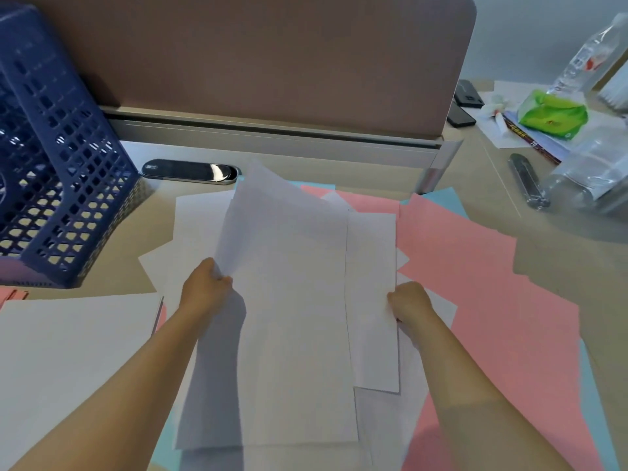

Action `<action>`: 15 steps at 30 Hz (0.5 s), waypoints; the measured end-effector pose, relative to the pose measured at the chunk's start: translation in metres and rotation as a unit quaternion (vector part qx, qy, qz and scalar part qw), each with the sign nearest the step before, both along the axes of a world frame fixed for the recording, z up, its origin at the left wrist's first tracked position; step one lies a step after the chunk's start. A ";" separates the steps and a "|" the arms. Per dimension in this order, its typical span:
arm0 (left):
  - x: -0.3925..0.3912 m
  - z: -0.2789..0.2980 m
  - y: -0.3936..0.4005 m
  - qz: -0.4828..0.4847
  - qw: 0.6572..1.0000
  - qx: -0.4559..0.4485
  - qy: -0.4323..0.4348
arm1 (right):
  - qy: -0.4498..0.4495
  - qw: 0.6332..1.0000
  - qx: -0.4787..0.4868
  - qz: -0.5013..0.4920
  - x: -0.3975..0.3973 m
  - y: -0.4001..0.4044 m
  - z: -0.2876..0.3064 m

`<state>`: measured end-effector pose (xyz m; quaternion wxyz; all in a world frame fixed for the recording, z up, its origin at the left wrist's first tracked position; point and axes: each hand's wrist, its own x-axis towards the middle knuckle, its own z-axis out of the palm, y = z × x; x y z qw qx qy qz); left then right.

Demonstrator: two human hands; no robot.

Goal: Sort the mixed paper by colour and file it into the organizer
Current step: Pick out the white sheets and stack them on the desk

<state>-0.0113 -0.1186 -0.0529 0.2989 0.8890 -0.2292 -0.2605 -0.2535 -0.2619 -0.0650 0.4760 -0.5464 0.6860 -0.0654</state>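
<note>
Head view shows the left hand [207, 287] pinching the white sheets [289, 300] at their left edge, the right hand [409, 304] gripping their right edge, above pink paper [475, 266] on the desk [492, 171].

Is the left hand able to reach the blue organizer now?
Probably not at once: the left hand grips the white sheets. The blue organizer stands nearby on its left, with nothing between.

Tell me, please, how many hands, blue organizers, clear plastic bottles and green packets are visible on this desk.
Hands: 2, left hand and right hand
Blue organizer: 1
Clear plastic bottles: 2
Green packet: 1
Total: 6
</note>
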 end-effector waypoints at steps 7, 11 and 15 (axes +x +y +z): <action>-0.019 -0.002 0.003 -0.073 0.990 0.116 -0.029 | 0.052 0.998 0.033 0.032 -0.016 0.024 0.011; -0.036 0.005 -0.005 -0.116 0.981 0.141 -0.068 | 0.114 0.990 -0.035 -0.079 -0.037 0.030 0.016; -0.049 0.003 -0.009 -0.136 0.984 0.111 -0.043 | -0.040 0.975 -0.053 -0.212 -0.055 0.035 0.015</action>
